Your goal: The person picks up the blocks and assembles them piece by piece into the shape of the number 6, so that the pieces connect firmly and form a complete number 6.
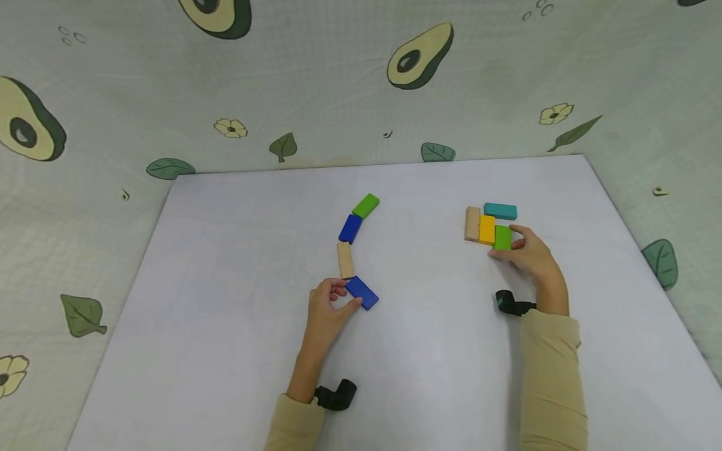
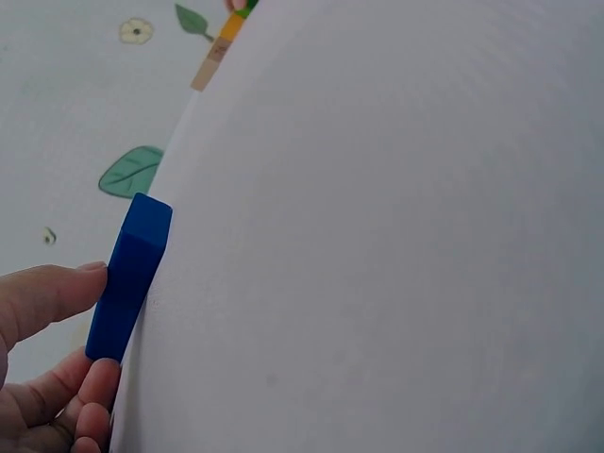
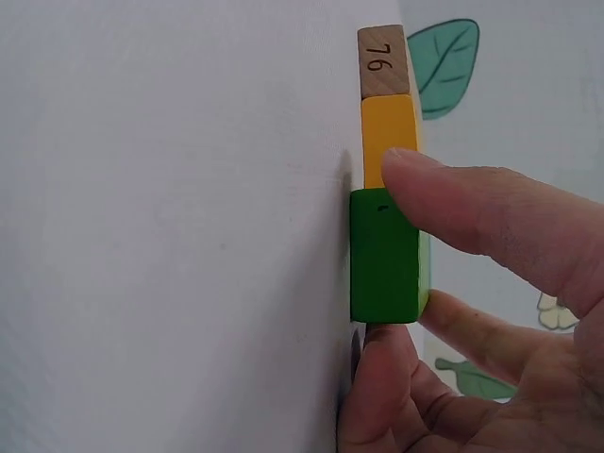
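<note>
My left hand point(image 1: 327, 313) pinches a blue block point(image 1: 362, 293) between thumb and fingers at the near end of a curved row. Beyond it in the row come a plain wooden block point(image 1: 345, 260), another blue block point(image 1: 350, 229) and a light green block point(image 1: 366, 205). On the right, my right hand point(image 1: 530, 255) grips a green block point(image 1: 502, 238) by its ends. That block stands against a yellow block point(image 1: 487, 230), which touches a wooden block point(image 1: 472, 224) marked 76 in the right wrist view. A teal block point(image 1: 500, 211) lies just behind them.
Everything lies on a white tabletop point(image 1: 237, 269), whose far edge meets a cloth point(image 1: 338, 75) printed with avocados and leaves. A black wrist camera point(image 1: 338, 396) sits on the left wrist, and another black camera point(image 1: 510, 303) on the right.
</note>
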